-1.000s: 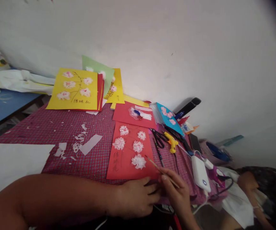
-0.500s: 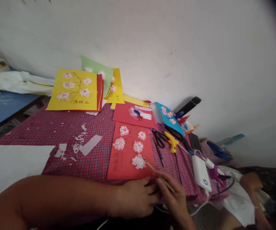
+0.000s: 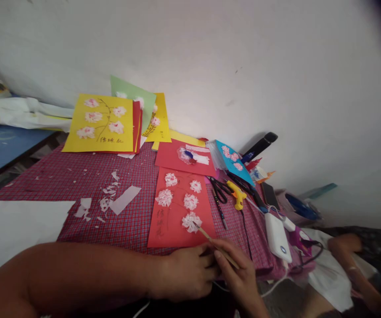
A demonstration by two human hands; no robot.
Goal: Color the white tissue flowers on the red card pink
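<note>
My right hand [image 3: 235, 267] is closed around a thin paintbrush [image 3: 206, 234] with a light wooden handle. The brush tip touches the lowest white crumpled-paper flower [image 3: 192, 221] on a red card [image 3: 177, 229]. Several such flowers, tinted pink, sit on this card along a faint drawn stem, with handwritten characters at its lower left. Resting at the card's near edge, my left hand [image 3: 186, 274] has its fingers loosely bent and slightly apart, close beside the right hand. Nothing shows in it; its fingertips are partly hidden.
Another red card [image 3: 170, 160] holds a small dish [image 3: 186, 155] with blue and red colour. To the right lie scissors [image 3: 221, 190], a yellow glue gun [image 3: 238, 194] and a white power bank [image 3: 278, 238]. Paper scraps [image 3: 111, 203] and a yellow card [image 3: 74, 143] are left. A person [image 3: 345, 260] sits at right.
The brush tip has moved a little left and down, from the flower's upper right edge onto its middle. My left hand stays where it was.
</note>
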